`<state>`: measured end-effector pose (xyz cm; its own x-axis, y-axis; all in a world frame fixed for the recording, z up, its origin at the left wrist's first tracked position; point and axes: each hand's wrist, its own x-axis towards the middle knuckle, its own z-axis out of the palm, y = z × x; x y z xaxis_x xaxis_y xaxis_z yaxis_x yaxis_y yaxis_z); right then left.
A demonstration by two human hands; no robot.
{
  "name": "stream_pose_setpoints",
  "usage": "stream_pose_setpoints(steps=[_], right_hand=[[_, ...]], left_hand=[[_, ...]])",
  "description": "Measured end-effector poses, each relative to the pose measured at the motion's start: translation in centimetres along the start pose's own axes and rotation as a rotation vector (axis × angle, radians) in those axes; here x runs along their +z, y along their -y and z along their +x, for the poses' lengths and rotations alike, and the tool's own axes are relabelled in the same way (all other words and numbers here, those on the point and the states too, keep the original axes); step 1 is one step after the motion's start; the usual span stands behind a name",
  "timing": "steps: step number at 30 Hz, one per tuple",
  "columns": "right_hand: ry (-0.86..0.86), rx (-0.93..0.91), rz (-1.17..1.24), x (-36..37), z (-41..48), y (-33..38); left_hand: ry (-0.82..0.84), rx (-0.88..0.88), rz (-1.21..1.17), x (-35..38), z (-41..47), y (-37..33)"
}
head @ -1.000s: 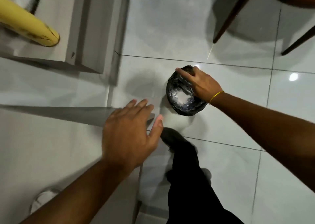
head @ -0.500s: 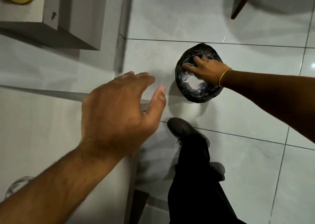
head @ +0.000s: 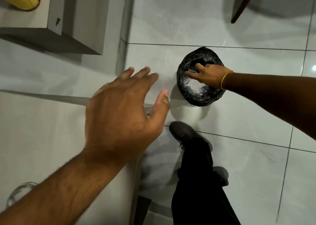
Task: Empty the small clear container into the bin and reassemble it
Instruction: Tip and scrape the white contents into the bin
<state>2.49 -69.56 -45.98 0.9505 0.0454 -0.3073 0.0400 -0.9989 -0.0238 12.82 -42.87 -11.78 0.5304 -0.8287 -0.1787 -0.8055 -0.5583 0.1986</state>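
The floor (head: 222, 23) is tiled, and the table (head: 34, 130) fills the lower left of the view. On the floor just beyond the table corner stands the bin (head: 200, 98), lined with a black bag, with pale matter seen at its bottom. The left hand (head: 123, 115) is held spread over the table edge, fingers apart and empty. The right hand (head: 208, 76) is lowered into the bin mouth and is closed round a small clear object, judged to be the container (head: 192, 71); its tilt and contents cannot be told. The emptying step is judged to be in hand or just completed. Reassembly is not yet done. A clear round item (head: 18, 192) is partly seen at the table's near edge under the left forearm; whether it is the lid cannot be told.
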Motion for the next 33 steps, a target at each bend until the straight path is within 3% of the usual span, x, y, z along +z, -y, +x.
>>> stream_pose_setpoints(steps=[16,22,25,28,33], right_hand=[[0.071,0.02,-0.043,0.2,0.3,-0.2],[-0.058,-0.131,-0.207,1.0,0.7,0.0],[-0.038,-0.091,-0.22,0.5,0.3,-0.2],[0.02,0.069,0.011,-0.2,-0.1,0.1],[-0.002,0.549,0.823,-6.4,-2.7,2.1]], left_hand=[[-0.02,0.018,-0.017,0.2,-0.1,0.4],[-0.006,0.024,-0.024,0.3,0.1,0.5],[-0.011,0.029,-0.017,0.3,-0.1,0.6],[0.013,0.021,-0.009,0.3,0.0,0.5],[0.018,0.015,0.018,-0.4,-0.1,0.0]])
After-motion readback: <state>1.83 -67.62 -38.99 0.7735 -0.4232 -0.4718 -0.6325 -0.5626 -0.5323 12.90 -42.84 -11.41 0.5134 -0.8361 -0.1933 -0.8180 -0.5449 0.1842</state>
